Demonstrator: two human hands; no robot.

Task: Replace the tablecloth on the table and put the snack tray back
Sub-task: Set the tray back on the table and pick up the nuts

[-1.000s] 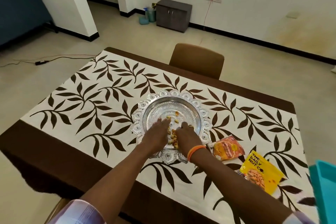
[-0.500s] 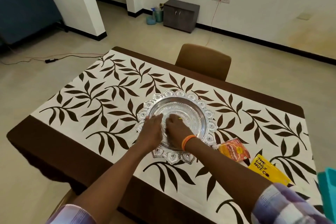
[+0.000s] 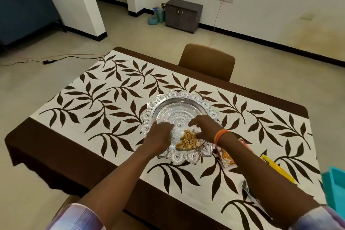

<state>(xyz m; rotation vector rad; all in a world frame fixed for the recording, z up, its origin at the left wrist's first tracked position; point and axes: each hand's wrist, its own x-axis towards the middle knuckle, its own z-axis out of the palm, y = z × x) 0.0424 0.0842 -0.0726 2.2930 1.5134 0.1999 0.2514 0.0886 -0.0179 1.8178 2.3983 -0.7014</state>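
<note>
Head view: leaf-print tablecloth [image 3: 115, 102] spread over worktop, frame centre. Silver snack tray [image 3: 179, 102] on cloth, centre. Pile of nuts [image 3: 187, 140] in tray's lower part. Left hand [image 3: 158, 136] over tray's lower-left rim, fingers blurred, grip cannot be told. Right hand [image 3: 206, 127] fingers curled, pinching clear wrapper [image 3: 195, 128] above nuts. Orange packet [image 3: 226, 158] and yellow packet [image 3: 276, 169] lower right.

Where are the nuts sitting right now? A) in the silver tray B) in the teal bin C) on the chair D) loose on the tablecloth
A: the nuts lie in a heap inside the silver tray, on its near side, between the left hand and the right hand.
</note>
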